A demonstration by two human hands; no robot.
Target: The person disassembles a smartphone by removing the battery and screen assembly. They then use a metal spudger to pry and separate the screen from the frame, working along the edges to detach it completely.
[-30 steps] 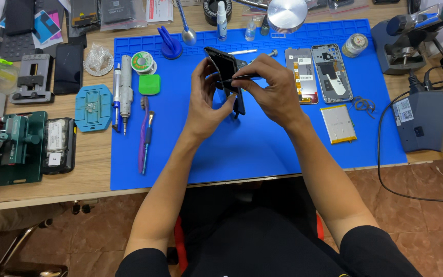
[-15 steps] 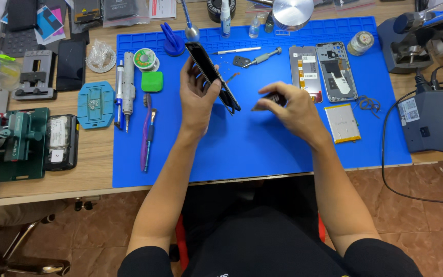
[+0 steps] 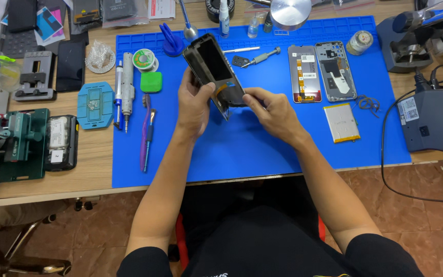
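Your left hand (image 3: 195, 105) is wrapped around the lower left edge of a dark phone frame (image 3: 215, 72), holding it tilted above the blue work mat (image 3: 283, 138). Your right hand (image 3: 275, 114) pinches the frame's lower right edge with thumb and fingertips closed. To the right on the mat lie two opened phone halves (image 3: 323, 73) and a flat battery (image 3: 341, 122).

Above the blue mat (image 3: 242, 149), the left hand (image 3: 193, 105) gripped a tilted dark phone frame (image 3: 215, 72) while the right hand (image 3: 275, 113) pinched its lower edge. Right of the frame, two opened phone halves (image 3: 321, 72) and a flat battery (image 3: 341, 122) lay on the mat.
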